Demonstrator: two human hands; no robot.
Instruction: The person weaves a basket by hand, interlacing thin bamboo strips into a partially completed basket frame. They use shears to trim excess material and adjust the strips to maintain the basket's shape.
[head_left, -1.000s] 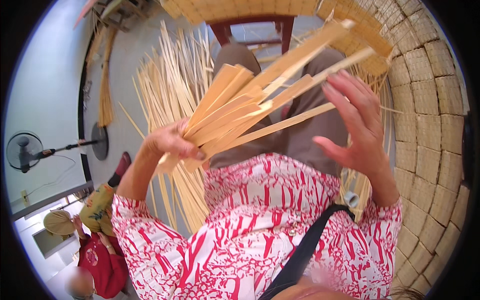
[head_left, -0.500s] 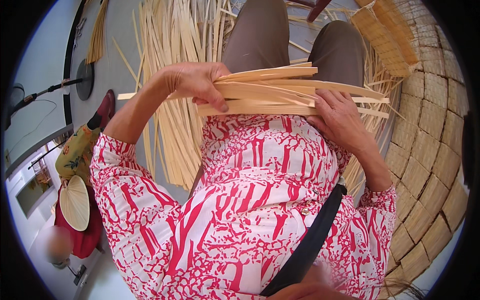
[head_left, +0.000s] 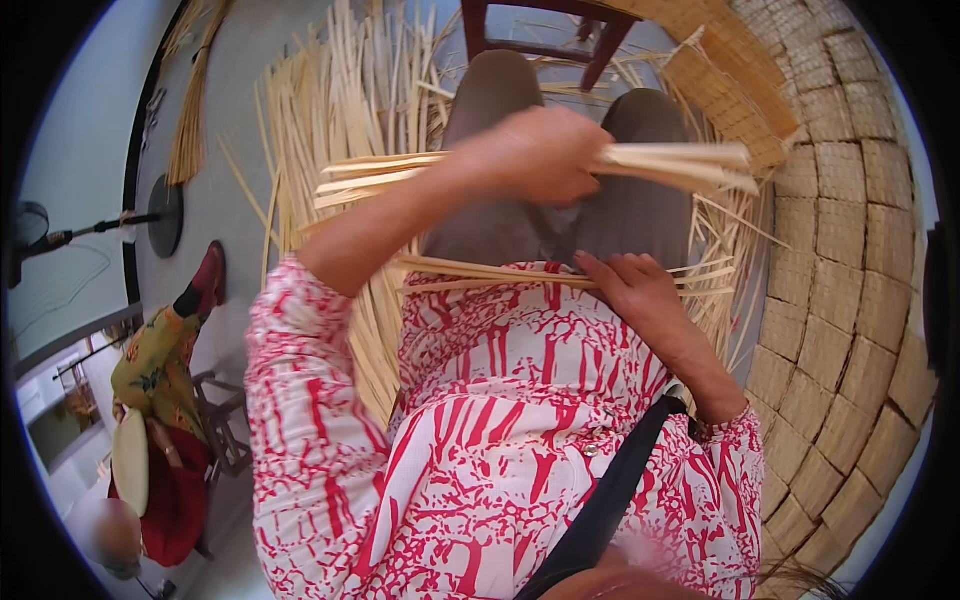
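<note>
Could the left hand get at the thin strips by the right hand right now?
Probably not easily: the left hand grips a strip bundle, though the left part of the thin strips lies uncovered.

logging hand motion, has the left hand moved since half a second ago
Yes, rightward: the left hand overlapped the strip pile on the floor in view before, and now shows clear of it, farther right.

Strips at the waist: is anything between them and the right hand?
Nothing visible is: the right hand lies directly over the strips. The left hand, with its blurred bundle, is above the brown trousers, not between them.
</note>
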